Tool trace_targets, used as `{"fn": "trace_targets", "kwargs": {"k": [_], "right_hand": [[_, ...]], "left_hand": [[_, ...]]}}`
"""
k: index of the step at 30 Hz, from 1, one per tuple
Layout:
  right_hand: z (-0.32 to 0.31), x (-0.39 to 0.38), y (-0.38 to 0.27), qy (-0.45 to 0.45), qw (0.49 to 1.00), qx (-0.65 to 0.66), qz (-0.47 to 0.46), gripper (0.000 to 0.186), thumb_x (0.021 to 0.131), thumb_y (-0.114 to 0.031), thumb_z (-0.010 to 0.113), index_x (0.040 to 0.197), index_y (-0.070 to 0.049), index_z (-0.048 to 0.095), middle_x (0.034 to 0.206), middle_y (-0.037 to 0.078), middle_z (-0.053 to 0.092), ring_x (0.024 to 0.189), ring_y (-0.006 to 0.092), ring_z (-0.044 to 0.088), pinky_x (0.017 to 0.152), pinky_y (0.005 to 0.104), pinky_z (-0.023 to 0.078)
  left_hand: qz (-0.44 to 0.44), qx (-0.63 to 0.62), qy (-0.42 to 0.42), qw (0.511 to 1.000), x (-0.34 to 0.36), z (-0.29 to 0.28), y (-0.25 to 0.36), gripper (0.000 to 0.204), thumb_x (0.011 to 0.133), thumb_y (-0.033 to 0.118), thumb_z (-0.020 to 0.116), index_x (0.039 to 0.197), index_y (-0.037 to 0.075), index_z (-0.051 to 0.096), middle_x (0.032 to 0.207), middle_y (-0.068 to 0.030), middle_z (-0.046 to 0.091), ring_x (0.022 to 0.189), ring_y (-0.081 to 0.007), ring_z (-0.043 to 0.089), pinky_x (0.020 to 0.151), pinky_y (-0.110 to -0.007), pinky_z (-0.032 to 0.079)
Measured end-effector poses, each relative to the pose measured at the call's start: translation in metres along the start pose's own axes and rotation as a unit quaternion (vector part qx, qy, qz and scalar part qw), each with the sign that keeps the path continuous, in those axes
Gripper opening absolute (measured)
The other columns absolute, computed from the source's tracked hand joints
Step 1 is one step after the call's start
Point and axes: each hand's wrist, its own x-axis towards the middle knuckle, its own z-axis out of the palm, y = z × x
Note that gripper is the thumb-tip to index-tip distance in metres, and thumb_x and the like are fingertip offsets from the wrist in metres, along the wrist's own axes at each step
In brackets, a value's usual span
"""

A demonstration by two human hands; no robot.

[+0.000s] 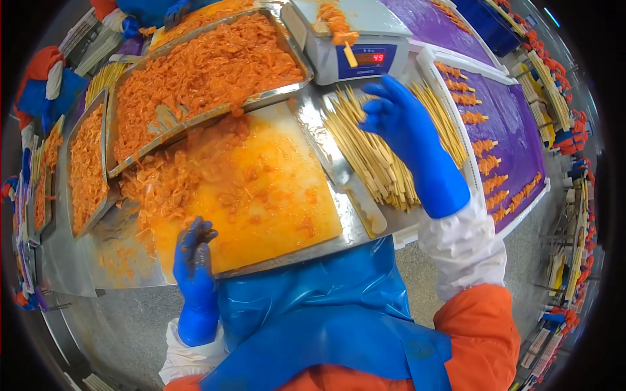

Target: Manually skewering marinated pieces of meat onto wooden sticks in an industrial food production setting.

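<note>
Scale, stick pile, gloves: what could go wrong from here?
1. The meat skewer on the scale has its stick poking past the front edge; a bump from the right hand nearby might knock it off.
2. The bare sticks lie loose below that hand, so a careless grab could scatter them.
3. The gloved left hand looks smeared at the tips; residue might spread to whatever it touches.

I have my left grip (195,270) low, fingers (194,234) pointing forward; my right grip (403,117) is farther forward, loosely bent and parted.
</note>
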Motion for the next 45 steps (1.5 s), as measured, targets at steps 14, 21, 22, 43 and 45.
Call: {"fn": "trace_targets", "kwargs": {"k": [14, 21, 22, 43, 45], "right_hand": [[0.056, -0.098, 0.065, -0.038, 0.977, -0.204, -0.037, 0.018, 0.091, -0.014, 0.054, 0.087, 0.001, 0.061, 0.066, 0.008, 0.060, 0.062, 0.0156, 0.059, 0.061, 0.0278, 0.048], [0.038, -0.204, 0.147, -0.146, 0.944, -0.295, -0.017, 0.016, 0.093, -0.015, 0.056, 0.092, 0.000, 0.062, 0.071, 0.007, 0.061, 0.061, 0.0137, 0.059, 0.057, 0.0284, 0.048], [0.037, -0.207, 0.149, -0.135, 0.955, -0.264, 0.005, 0.016, 0.093, -0.014, 0.056, 0.094, 0.001, 0.062, 0.072, 0.007, 0.061, 0.062, 0.0135, 0.060, 0.058, 0.0282, 0.048], [0.031, -0.210, 0.138, -0.152, 0.937, -0.313, 0.015, 0.020, 0.091, -0.010, 0.056, 0.104, 0.004, 0.063, 0.077, 0.008, 0.064, 0.061, 0.0113, 0.059, 0.055, 0.0255, 0.048], [0.029, -0.209, 0.142, -0.150, 0.938, -0.313, 0.005, 0.020, 0.091, -0.011, 0.056, 0.103, 0.004, 0.063, 0.078, 0.008, 0.064, 0.061, 0.0111, 0.059, 0.055, 0.0254, 0.048]], "left_hand": [[-0.043, -0.080, -0.019, 0.996, -0.015, 0.016, 0.008, 0.035, 0.096, 0.012, 0.046, 0.127, -0.003, 0.049, 0.119, -0.0174, 0.057, 0.109, -0.0280, 0.057, 0.096, -0.043, 0.045], [-0.156, -0.355, -0.059, 0.920, -0.003, 0.056, 0.039, 0.046, 0.097, 0.029, 0.048, 0.130, -0.003, 0.041, 0.115, -0.0183, 0.059, 0.106, -0.0287, 0.057, 0.096, -0.044, 0.043], [-0.165, -0.359, -0.063, 0.917, -0.006, 0.054, 0.040, 0.045, 0.097, 0.029, 0.048, 0.129, -0.003, 0.042, 0.115, -0.0187, 0.059, 0.106, -0.0295, 0.057, 0.096, -0.044, 0.044], [-0.131, -0.248, 0.005, 0.960, -0.011, 0.051, 0.036, 0.038, 0.093, 0.009, 0.052, 0.129, 0.000, 0.045, 0.110, -0.0201, 0.061, 0.100, -0.0282, 0.061, 0.092, -0.039, 0.046], [-0.141, -0.265, -0.001, 0.954, -0.008, 0.048, 0.031, 0.038, 0.093, 0.007, 0.051, 0.129, 0.000, 0.045, 0.112, -0.0189, 0.060, 0.102, -0.0273, 0.060, 0.093, -0.038, 0.045]]}}
